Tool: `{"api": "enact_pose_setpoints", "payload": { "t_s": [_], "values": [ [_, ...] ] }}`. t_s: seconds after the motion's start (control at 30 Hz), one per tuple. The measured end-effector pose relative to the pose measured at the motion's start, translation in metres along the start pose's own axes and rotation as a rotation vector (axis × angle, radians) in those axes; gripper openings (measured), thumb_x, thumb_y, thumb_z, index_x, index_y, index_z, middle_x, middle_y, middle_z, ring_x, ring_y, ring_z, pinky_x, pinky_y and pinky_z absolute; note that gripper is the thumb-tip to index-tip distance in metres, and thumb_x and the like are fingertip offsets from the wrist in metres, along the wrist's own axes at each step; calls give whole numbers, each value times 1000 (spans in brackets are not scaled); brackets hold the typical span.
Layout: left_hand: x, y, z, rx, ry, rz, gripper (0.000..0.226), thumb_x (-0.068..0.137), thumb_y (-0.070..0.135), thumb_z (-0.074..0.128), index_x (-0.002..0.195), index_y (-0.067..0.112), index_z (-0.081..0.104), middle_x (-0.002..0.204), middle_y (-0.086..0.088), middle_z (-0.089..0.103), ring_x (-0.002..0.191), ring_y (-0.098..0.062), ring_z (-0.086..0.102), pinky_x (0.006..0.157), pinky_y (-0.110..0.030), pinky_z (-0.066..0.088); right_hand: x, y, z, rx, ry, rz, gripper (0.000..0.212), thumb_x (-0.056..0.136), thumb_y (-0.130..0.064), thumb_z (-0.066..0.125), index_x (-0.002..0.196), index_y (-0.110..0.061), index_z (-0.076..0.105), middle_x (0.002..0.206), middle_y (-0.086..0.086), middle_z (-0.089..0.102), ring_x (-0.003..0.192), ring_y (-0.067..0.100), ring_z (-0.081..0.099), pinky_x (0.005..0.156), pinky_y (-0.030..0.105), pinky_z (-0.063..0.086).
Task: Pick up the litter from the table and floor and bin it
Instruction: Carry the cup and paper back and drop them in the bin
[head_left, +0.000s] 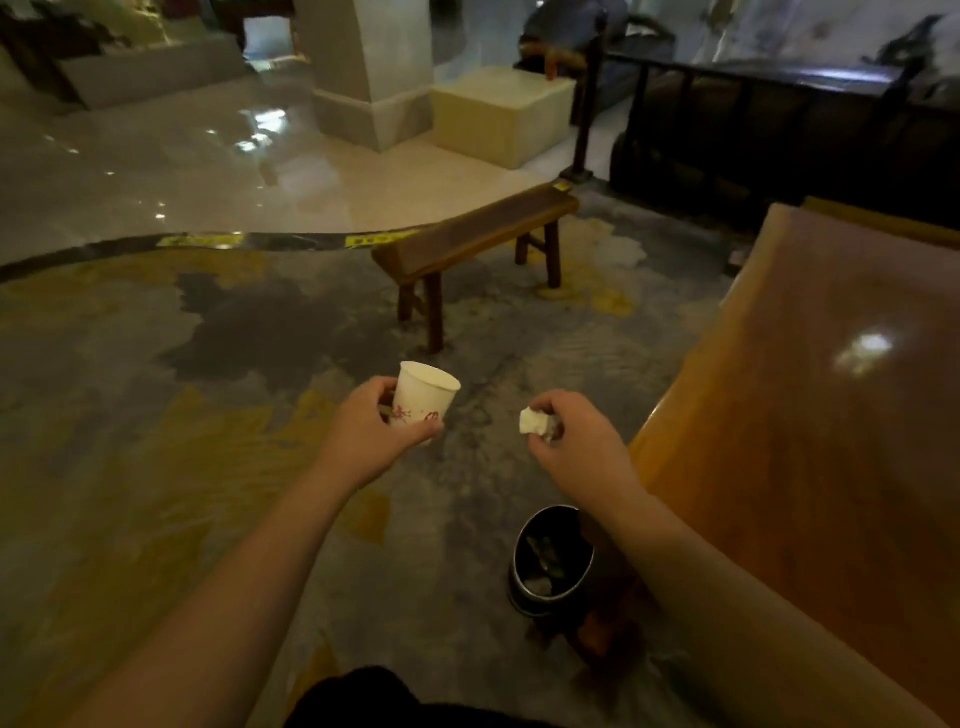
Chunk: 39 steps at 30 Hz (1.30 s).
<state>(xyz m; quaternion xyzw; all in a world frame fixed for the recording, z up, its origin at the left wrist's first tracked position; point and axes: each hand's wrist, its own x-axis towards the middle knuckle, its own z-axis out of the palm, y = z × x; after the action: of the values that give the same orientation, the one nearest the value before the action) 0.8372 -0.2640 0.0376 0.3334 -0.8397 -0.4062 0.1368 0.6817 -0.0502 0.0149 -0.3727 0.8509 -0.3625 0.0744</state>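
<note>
Two pieces of litter are in hand, neither yet binned. Nearest the person, low on the floor, stands the bin (551, 561), a dark round pail tucked against the corner of the glossy orange-brown bench (810, 405) on the right; some scraps already lie inside it, though what they are is too dim to tell. Above and beyond the bin, the right hand (576, 436) pinches a crumpled white tissue (534, 422) between thumb and fingertips, its fingers closed around the wad. Level with it, the left hand (370, 434) grips a white paper cup (423, 397) with a reddish print, upright and held by its side, mouth open to the camera. Both hands hang over the patterned carpet (156, 415), a little past the bin rather than over its mouth.

Farther out, a small dark wooden stool (467, 234) stands on the carpet, and beyond that a shiny pale floor (208, 171). No other litter shows on the carpet or on the visible part of the bench, so the picking up looks finished, as far as can be seen. What remains is bringing both hands back over the bin and dropping the cup and tissue.
</note>
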Motion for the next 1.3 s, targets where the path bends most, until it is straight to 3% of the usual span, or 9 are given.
{"api": "enact_pose_setpoints", "payload": {
  "t_s": [0.2, 0.33, 0.47, 0.6, 0.7, 0.83, 1.0, 1.13, 1.3],
  "values": [
    [137, -23, 23, -24, -237, 131, 71, 66, 54, 83, 126, 25, 55, 114, 7, 62, 89, -6, 60, 63, -21, 46, 56, 15, 31, -78, 156, 211, 22, 83, -27, 71, 103, -25, 61, 95, -9, 59, 77, 9, 57, 67, 31, 53],
    [221, -43, 54, 13, -458, 213, 76, 69, 53, 82, 132, 27, 49, 118, 9, 57, 92, -7, 56, 65, -18, 45, 74, 23, 73, -90, 271, 442, 25, 83, -36, 72, 102, -32, 57, 95, -14, 57, 76, 4, 58, 63, 20, 49],
    [262, -67, 82, 64, -685, 244, 71, 66, 56, 82, 124, 30, 51, 110, 13, 58, 88, -1, 58, 64, -17, 44, 74, 24, 122, -9, 312, 753, 32, 83, -39, 72, 109, -40, 55, 99, -21, 55, 79, -4, 56, 64, 13, 46],
    [270, -94, 129, 134, -868, 203, 72, 65, 51, 85, 124, 25, 55, 109, 9, 62, 86, -1, 58, 60, -17, 43, 57, 32, 175, 36, 296, 872, 33, 84, -28, 70, 114, -30, 58, 110, -11, 57, 93, 7, 58, 83, 31, 54],
    [262, -117, 175, 165, -971, 174, 70, 66, 49, 84, 124, 21, 56, 112, 5, 63, 90, -6, 60, 67, -21, 45, 37, 51, 209, 100, 294, 1001, 36, 82, -22, 69, 116, -26, 58, 115, -5, 58, 98, 13, 60, 86, 36, 55],
    [249, -150, 250, 211, -1071, 127, 71, 65, 47, 85, 124, 21, 56, 107, 7, 62, 89, -2, 58, 71, -24, 48, 10, 106, 247, 195, 399, 1174, 38, 81, -21, 73, 117, -25, 59, 110, -6, 64, 98, 12, 61, 84, 33, 55],
    [230, -197, 352, 267, -1135, 86, 65, 65, 46, 86, 118, 21, 57, 103, 8, 63, 88, -6, 61, 64, -22, 47, -17, 193, 288, 309, 504, 1332, 26, 81, -26, 76, 100, -30, 58, 86, -18, 55, 84, 10, 59, 64, 22, 44],
    [217, -235, 433, 349, -1174, 78, 71, 68, 46, 85, 127, 14, 60, 116, -5, 66, 104, -23, 63, 88, -42, 54, -38, 265, 321, 338, 519, 1424, 33, 79, -27, 79, 108, -21, 62, 97, -6, 59, 85, 13, 55, 55, 16, 35],
    [207, -271, 501, 375, -1195, 80, 63, 71, 48, 83, 118, 10, 64, 107, -4, 68, 96, -21, 65, 74, -34, 54, -58, 328, 352, 389, 511, 1458, 36, 80, -25, 79, 111, -17, 63, 109, 5, 65, 92, 21, 60, 66, 24, 41]
  ]
}}
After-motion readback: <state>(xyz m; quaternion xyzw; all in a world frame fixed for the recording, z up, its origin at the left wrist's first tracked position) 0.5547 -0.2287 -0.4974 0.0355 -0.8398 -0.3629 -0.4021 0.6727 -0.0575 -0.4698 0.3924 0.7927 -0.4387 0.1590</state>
